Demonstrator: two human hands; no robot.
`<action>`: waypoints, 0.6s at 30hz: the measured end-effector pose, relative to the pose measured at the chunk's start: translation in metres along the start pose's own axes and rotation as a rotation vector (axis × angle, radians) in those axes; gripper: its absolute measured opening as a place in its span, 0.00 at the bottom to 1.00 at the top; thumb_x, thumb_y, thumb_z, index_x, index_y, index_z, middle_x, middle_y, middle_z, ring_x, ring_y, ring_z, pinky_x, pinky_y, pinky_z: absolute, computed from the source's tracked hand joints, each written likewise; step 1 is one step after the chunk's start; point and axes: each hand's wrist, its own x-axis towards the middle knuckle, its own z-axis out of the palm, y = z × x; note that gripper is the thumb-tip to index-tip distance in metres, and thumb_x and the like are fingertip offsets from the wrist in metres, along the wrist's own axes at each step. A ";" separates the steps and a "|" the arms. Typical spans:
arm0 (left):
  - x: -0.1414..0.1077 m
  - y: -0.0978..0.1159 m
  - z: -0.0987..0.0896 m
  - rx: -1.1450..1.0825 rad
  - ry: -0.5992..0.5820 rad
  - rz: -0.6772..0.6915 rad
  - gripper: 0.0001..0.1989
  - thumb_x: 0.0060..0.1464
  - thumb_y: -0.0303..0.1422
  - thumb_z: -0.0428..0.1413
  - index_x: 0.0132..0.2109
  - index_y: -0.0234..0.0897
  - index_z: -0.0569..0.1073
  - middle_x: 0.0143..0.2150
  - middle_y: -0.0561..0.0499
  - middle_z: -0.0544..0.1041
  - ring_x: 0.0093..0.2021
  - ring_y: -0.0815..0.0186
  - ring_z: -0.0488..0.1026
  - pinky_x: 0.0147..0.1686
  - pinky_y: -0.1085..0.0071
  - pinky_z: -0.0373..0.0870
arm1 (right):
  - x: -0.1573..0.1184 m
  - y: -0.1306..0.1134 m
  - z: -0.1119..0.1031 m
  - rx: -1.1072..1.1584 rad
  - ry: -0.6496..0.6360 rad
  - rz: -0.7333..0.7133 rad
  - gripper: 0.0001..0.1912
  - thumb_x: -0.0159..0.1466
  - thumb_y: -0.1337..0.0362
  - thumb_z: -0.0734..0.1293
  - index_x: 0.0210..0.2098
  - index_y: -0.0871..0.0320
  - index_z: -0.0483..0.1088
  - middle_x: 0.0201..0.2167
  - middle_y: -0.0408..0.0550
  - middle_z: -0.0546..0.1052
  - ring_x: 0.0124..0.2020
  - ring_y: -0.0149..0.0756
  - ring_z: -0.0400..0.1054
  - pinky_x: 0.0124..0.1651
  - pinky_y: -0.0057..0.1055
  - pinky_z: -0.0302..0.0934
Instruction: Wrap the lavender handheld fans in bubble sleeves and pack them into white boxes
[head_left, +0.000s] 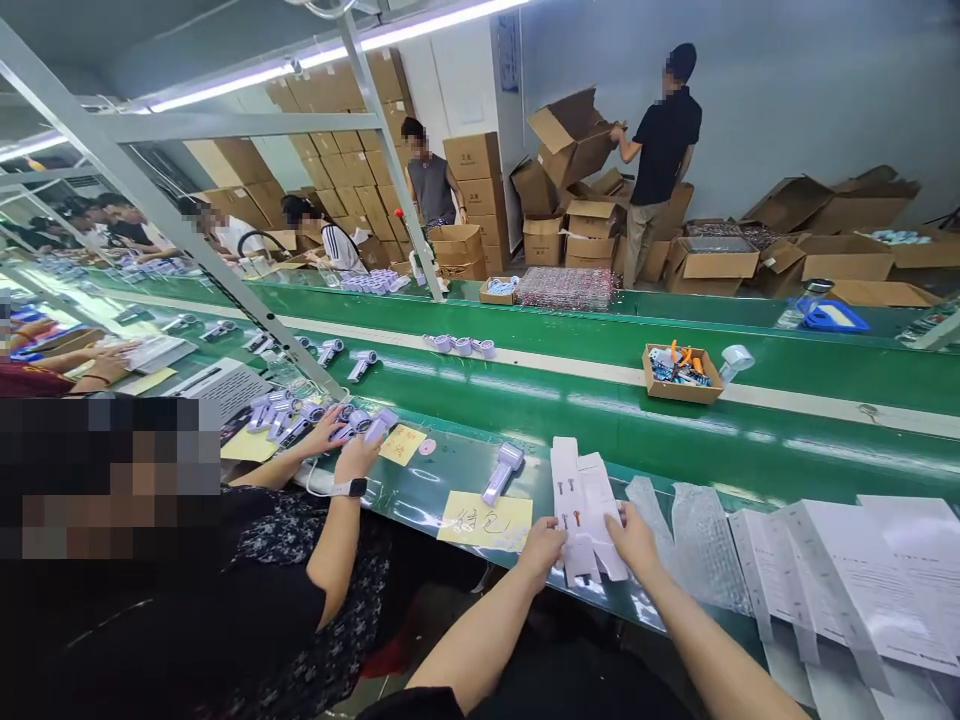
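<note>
Between my hands, a folded white printed carton [586, 515] stands slightly tilted over the green bench edge. My left hand [543, 550] pinches its lower left side, fingers closed. At its right side, my right hand [634, 540] grips the other edge with thumb and fingers. Small pictures of a device show on the carton's face. Just left of it, a lilac handheld device [502, 472] lies on a yellow paper [484, 521] with handwriting. Clear bubble bags [701, 540] lie right of my right hand, beside overlapping white printed sheets [885, 570].
A co-worker's hands [358, 452] handle lilac devices at the left. Across the green conveyor [600, 410] sit a small box of tools [682, 375] and several lilac parts [461, 346]. A slanted metal post [247, 285] rises at the left. People and cartons stand beyond.
</note>
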 end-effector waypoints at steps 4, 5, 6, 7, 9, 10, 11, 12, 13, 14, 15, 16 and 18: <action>-0.050 0.036 -0.011 0.670 -0.122 0.593 0.43 0.32 0.45 0.69 0.58 0.44 0.66 0.56 0.45 0.65 0.59 0.52 0.59 0.60 0.56 0.55 | -0.014 -0.038 -0.029 0.330 -0.092 -0.032 0.35 0.58 0.56 0.60 0.61 0.60 0.45 0.34 0.49 0.75 0.32 0.40 0.73 0.34 0.34 0.67; -0.061 0.046 -0.011 0.865 -0.136 0.738 0.41 0.38 0.47 0.66 0.59 0.44 0.64 0.54 0.44 0.67 0.57 0.52 0.61 0.58 0.55 0.57 | -0.019 -0.050 -0.040 0.390 -0.114 -0.065 0.37 0.57 0.55 0.61 0.62 0.58 0.44 0.34 0.47 0.75 0.31 0.39 0.72 0.34 0.33 0.67; -0.071 0.057 -0.011 1.026 -0.132 0.858 0.37 0.45 0.48 0.62 0.60 0.43 0.63 0.51 0.43 0.68 0.54 0.52 0.63 0.55 0.54 0.60 | -0.025 -0.061 -0.050 0.449 -0.133 -0.095 0.38 0.57 0.54 0.62 0.62 0.56 0.44 0.33 0.47 0.75 0.31 0.39 0.72 0.34 0.33 0.67; -0.080 0.067 -0.010 1.126 -0.107 0.944 0.33 0.50 0.45 0.58 0.61 0.41 0.61 0.49 0.42 0.69 0.51 0.53 0.65 0.51 0.55 0.63 | -0.031 -0.071 -0.061 0.513 -0.145 -0.113 0.38 0.55 0.54 0.64 0.61 0.55 0.46 0.33 0.46 0.75 0.31 0.38 0.72 0.34 0.33 0.67; -0.090 0.085 -0.008 1.236 -0.021 1.108 0.28 0.56 0.40 0.52 0.61 0.37 0.60 0.48 0.40 0.70 0.48 0.54 0.67 0.47 0.57 0.65 | -0.042 -0.089 -0.084 0.640 -0.146 -0.100 0.39 0.53 0.57 0.66 0.60 0.54 0.47 0.34 0.46 0.75 0.31 0.38 0.71 0.34 0.33 0.67; -0.094 0.094 -0.008 1.259 0.027 1.188 0.25 0.57 0.37 0.50 0.60 0.35 0.62 0.46 0.40 0.71 0.47 0.54 0.67 0.46 0.58 0.65 | -0.048 -0.096 -0.094 0.682 -0.153 -0.079 0.38 0.53 0.59 0.66 0.60 0.54 0.48 0.35 0.47 0.75 0.31 0.38 0.71 0.34 0.34 0.67; -0.096 0.103 -0.009 1.257 0.075 1.256 0.21 0.58 0.34 0.48 0.57 0.34 0.65 0.43 0.40 0.72 0.45 0.56 0.68 0.44 0.59 0.65 | -0.053 -0.100 -0.105 0.689 -0.161 -0.063 0.39 0.54 0.59 0.66 0.60 0.54 0.47 0.35 0.47 0.75 0.30 0.38 0.71 0.33 0.35 0.67; -0.099 0.111 -0.010 1.224 0.121 1.300 0.18 0.59 0.32 0.46 0.54 0.34 0.68 0.40 0.41 0.72 0.43 0.58 0.68 0.42 0.62 0.65 | -0.058 -0.103 -0.116 0.638 -0.145 -0.072 0.40 0.55 0.57 0.65 0.62 0.54 0.44 0.36 0.48 0.74 0.30 0.38 0.70 0.33 0.36 0.67; -0.101 0.120 -0.012 1.161 0.160 1.316 0.16 0.60 0.31 0.44 0.50 0.34 0.71 0.36 0.43 0.73 0.40 0.60 0.69 0.40 0.64 0.65 | -0.063 -0.103 -0.127 0.524 -0.078 -0.123 0.42 0.57 0.54 0.64 0.64 0.55 0.40 0.38 0.51 0.73 0.31 0.40 0.70 0.35 0.38 0.68; -0.105 0.129 -0.013 1.079 0.182 1.310 0.15 0.60 0.30 0.43 0.46 0.34 0.72 0.34 0.44 0.72 0.37 0.63 0.69 0.37 0.67 0.64 | -0.067 -0.103 -0.138 0.361 0.041 -0.214 0.45 0.58 0.49 0.64 0.65 0.57 0.38 0.41 0.54 0.72 0.34 0.43 0.70 0.38 0.42 0.68; -0.109 0.137 -0.015 0.991 0.181 1.293 0.14 0.61 0.29 0.43 0.43 0.34 0.73 0.33 0.46 0.73 0.36 0.65 0.69 0.36 0.69 0.64 | -0.070 -0.102 -0.150 0.167 0.194 -0.340 0.49 0.57 0.44 0.64 0.66 0.60 0.38 0.45 0.59 0.70 0.40 0.48 0.70 0.44 0.47 0.66; -0.114 0.145 -0.016 0.909 0.154 1.277 0.14 0.61 0.29 0.43 0.42 0.34 0.73 0.33 0.47 0.73 0.35 0.66 0.69 0.35 0.71 0.63 | -0.073 -0.101 -0.162 -0.033 0.344 -0.485 0.52 0.54 0.40 0.66 0.66 0.62 0.43 0.50 0.63 0.67 0.47 0.54 0.66 0.49 0.52 0.62; -0.124 0.157 -0.016 0.800 0.038 1.280 0.12 0.60 0.29 0.45 0.41 0.34 0.73 0.34 0.49 0.74 0.35 0.69 0.69 0.34 0.73 0.63 | -0.076 -0.098 -0.182 -0.344 0.407 -0.733 0.45 0.50 0.38 0.68 0.58 0.60 0.62 0.54 0.64 0.65 0.55 0.59 0.60 0.56 0.54 0.55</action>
